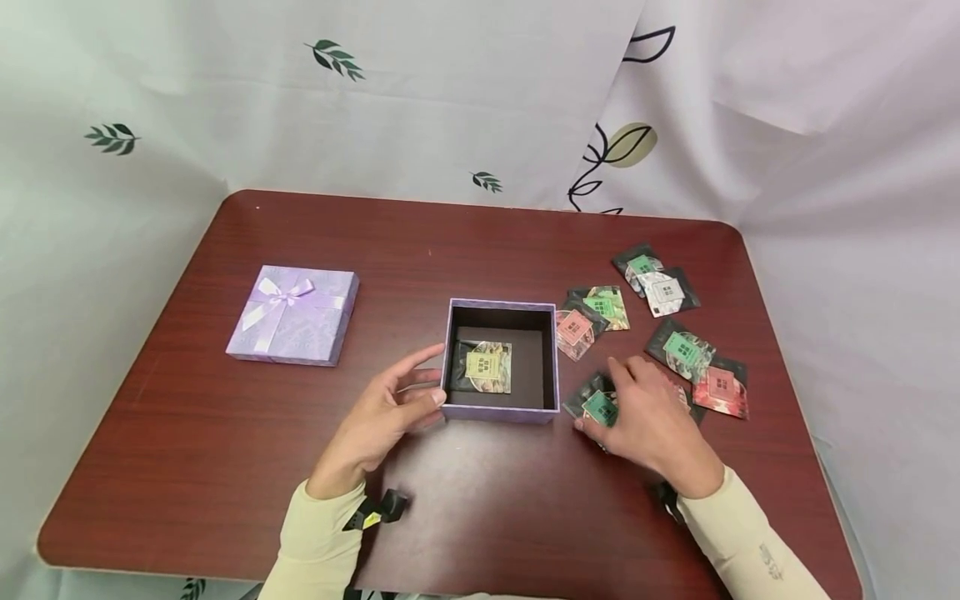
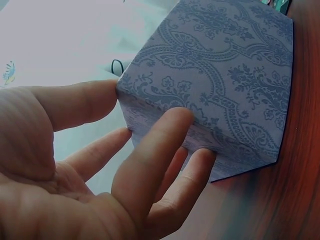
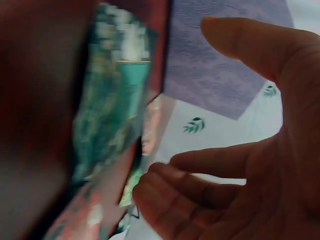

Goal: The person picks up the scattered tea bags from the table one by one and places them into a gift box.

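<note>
The box (image 1: 498,414), square, with lilac paper-like walls of embossed-looking scrollwork and a matt black inside, stood mid-worktop (image 1: 187,467), which was glossy, wood-grained and round-cornered; a flat yellow-labelled sachet (image 1: 486,368) lay inside, near the left wall; the left hand (image 1: 390,412) touched the box's near left corner with loosely bent, spread fingers, clasping nothing; the right hand (image 1: 651,417), thumb and fingers parted, was over a green-labelled sachet (image 1: 598,408) between box and right edge, unclenched; other shiny sachets (image 1: 722,387) lay toward the right edge; a ribbon-bowed lid (image 1: 288,325) lay toward the far left corner; the right hand partly hid the sachets beneath; whether it touched them was unclear; blur made the labels unreadable.
</note>
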{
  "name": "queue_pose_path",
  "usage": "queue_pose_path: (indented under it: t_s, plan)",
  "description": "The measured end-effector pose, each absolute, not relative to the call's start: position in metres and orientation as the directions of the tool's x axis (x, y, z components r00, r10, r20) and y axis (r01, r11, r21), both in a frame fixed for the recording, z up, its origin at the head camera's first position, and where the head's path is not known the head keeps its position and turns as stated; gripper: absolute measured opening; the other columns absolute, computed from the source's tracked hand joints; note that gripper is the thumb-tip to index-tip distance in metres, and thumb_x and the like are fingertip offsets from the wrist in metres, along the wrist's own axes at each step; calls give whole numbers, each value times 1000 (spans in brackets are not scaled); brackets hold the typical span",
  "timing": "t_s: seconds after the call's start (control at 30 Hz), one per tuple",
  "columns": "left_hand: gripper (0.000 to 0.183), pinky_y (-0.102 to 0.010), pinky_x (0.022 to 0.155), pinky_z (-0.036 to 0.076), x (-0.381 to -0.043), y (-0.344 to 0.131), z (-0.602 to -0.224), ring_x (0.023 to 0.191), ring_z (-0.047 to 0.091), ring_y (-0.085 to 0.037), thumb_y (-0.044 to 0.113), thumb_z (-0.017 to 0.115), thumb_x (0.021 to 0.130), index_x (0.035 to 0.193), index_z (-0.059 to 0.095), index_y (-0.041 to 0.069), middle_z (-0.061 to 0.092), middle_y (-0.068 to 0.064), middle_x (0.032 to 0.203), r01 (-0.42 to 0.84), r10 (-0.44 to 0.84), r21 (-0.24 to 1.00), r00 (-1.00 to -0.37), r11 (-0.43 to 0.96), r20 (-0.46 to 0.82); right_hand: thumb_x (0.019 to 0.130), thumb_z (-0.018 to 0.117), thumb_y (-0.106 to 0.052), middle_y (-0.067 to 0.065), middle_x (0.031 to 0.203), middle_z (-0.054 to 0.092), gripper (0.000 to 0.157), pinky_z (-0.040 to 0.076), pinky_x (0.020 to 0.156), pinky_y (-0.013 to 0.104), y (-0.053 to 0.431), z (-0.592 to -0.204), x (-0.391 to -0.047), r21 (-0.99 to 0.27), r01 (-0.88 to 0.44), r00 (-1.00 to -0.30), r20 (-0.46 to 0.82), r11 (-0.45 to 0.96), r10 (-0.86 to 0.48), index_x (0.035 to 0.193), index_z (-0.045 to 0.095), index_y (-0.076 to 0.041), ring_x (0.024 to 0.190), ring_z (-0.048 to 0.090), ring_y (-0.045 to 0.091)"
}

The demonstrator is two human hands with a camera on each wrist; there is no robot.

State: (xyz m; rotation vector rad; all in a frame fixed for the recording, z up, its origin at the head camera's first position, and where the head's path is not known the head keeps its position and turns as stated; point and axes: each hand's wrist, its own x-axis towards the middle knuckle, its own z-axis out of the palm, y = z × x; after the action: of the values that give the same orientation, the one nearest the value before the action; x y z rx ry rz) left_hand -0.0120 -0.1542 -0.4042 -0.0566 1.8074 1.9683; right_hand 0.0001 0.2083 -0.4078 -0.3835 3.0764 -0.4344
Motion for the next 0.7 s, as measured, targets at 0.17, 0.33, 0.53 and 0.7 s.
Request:
queue_pose_path:
  t_s: [0.17,0.33,0.53,0.7]
  plan:
    - [71,-37,92,63,-10,-153,-404,119,65,-35,-3,68,97,161,45,15,48,-33,147,-341,296,940,-900,-24,-319,67,96,-52,21,112,59,100,57,84,54,211,-417,2,-255,-185,-977,-60,949,-206,135,60,12,96,57,34]
    - [70,-38,91,63,-8,-152,-403,118,65,-35,-3,68,97,161,46,17,50,-31,147,-343,279,939,-904,-18,-325,66,96,-52,20,107,58,95,56,80,54,212,-419,0,-247,-185,-971,-100,951,-215,129,63,11,93,56,33]
    - [71,-41,89,63,-7,-150,-402,116,66,-34,-1,67,98,162,45,21,50,-30,147,-342,271,940,-905,-8,-327,66,96,-48,16,99,57,81,54,74,49,212,-420,-4,-250,-195,-968,-104,948,-227,119,68,8,86,54,30]
    - [71,-41,90,63,-7,-150,-402,115,66,-32,-1,67,98,162,44,22,49,-30,147,-341,267,940,-907,-7,-327,66,96,-44,16,100,57,77,53,76,51,212,-421,-6,-254,-214,-965,-95,943,-244,119,68,6,88,55,31]
